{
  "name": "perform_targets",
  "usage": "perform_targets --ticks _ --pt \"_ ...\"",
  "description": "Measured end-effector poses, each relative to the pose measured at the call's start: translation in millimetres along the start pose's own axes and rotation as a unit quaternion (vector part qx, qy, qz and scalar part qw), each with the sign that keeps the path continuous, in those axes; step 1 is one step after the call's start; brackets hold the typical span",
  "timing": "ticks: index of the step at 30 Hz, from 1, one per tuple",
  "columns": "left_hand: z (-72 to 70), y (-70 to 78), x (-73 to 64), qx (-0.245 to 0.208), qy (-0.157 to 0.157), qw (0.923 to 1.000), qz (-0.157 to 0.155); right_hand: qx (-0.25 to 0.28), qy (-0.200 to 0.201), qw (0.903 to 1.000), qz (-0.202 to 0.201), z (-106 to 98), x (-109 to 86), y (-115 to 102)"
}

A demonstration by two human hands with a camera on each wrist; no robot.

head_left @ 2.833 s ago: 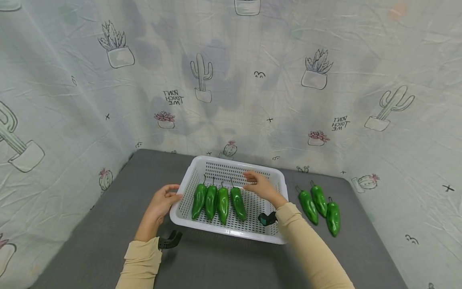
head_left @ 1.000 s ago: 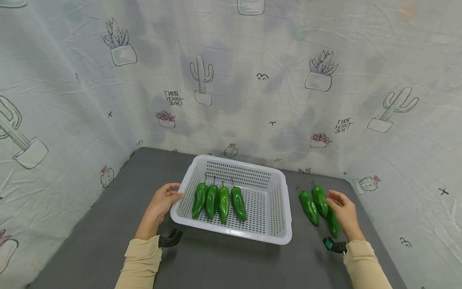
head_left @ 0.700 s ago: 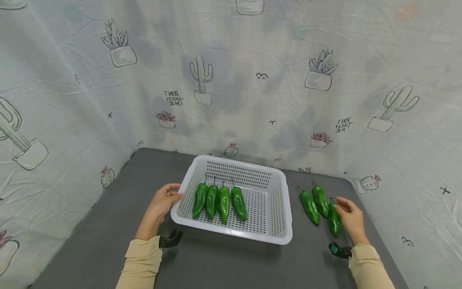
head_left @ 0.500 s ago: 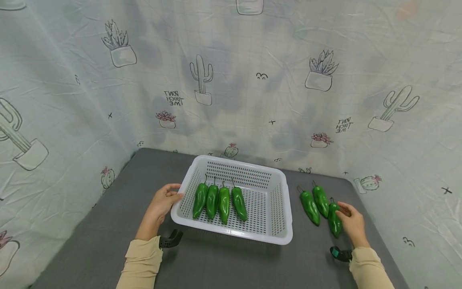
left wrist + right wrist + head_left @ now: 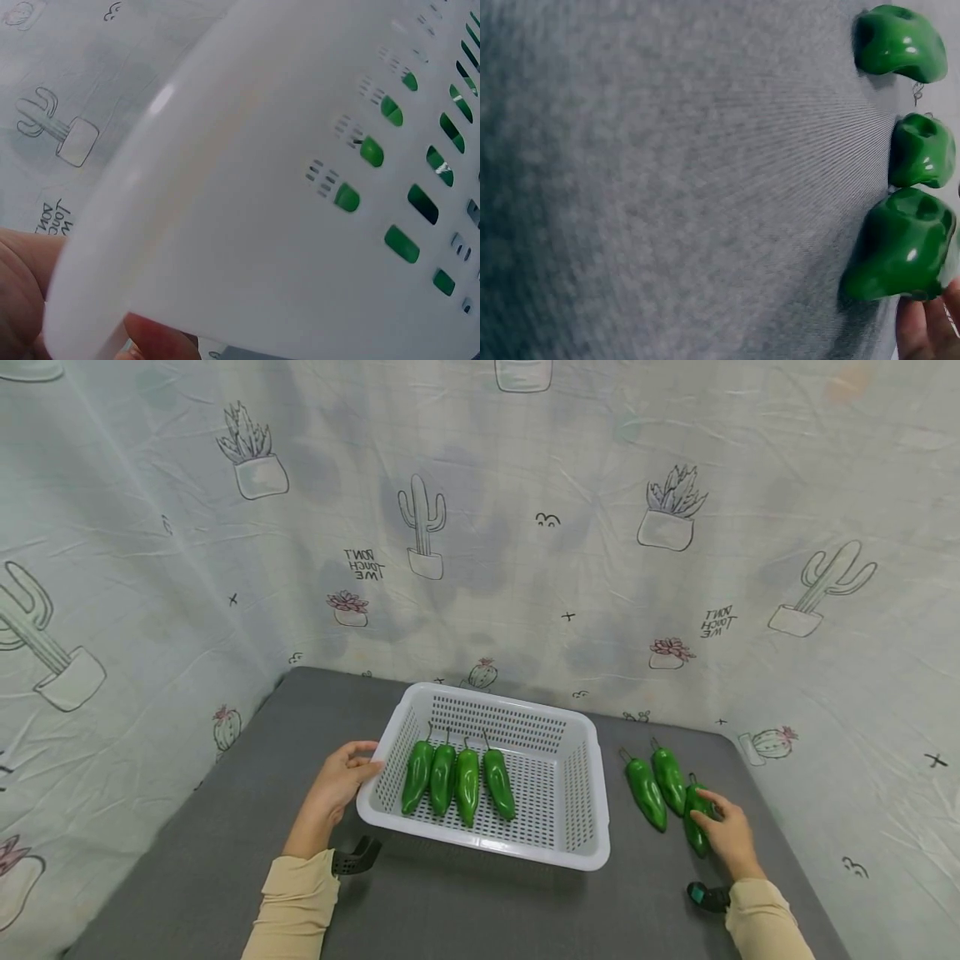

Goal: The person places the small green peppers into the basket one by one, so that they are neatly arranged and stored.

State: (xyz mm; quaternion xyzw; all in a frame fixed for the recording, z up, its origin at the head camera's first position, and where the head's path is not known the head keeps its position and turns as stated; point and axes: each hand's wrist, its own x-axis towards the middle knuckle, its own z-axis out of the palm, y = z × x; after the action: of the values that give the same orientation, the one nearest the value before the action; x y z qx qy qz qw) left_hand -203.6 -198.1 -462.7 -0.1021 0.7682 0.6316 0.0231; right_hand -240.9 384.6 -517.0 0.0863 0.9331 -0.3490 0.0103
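My left hand [image 5: 336, 783] grips the left rim of a white plastic basket [image 5: 480, 843]. Close up in the left wrist view, a fingertip [image 5: 157, 336] shows under the lip of the basket. Inside lie several green peppers [image 5: 467, 785] side by side, stems pointing away. To the right of the basket, my right hand [image 5: 729, 837] has its thumb and fingers around a green pepper [image 5: 697, 842] lying on the table, partly covering it. The right wrist view shows fingers [image 5: 921, 330] at that pepper's side, its blunt end facing the camera.
Two more green peppers, one nearer the basket [image 5: 645, 793] and one in the middle [image 5: 668, 779], lie just left of the right hand. The grey tabletop [image 5: 480, 910] ends at a cactus-print cloth [image 5: 480, 527] at the back and sides. Black wrist mounts sit on both wrists.
My right hand has left the basket and come over to the peppers at right, then drawn slightly nearer and lowered its fingers around the rightmost one. The left hand stays on the rim.
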Motion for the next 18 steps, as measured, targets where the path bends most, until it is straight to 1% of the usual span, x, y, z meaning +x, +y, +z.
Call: perform_targets --ticks 6,12,18 --pt "0.5 -0.1 -0.3 0.003 0.003 1.0 0.003 -0.02 -0.031 0.9993 -0.003 -0.7 3.4 1.0" --pt "0.7 -1.2 0.8 0.001 0.003 1.0 0.006 -0.022 -0.062 0.9978 -0.001 -4.0 7.6 -0.7" --pt "0.2 -0.8 0.6 -0.002 0.002 1.0 0.006 -0.022 -0.079 0.9967 -0.003 -6.5 11.1 -1.8"
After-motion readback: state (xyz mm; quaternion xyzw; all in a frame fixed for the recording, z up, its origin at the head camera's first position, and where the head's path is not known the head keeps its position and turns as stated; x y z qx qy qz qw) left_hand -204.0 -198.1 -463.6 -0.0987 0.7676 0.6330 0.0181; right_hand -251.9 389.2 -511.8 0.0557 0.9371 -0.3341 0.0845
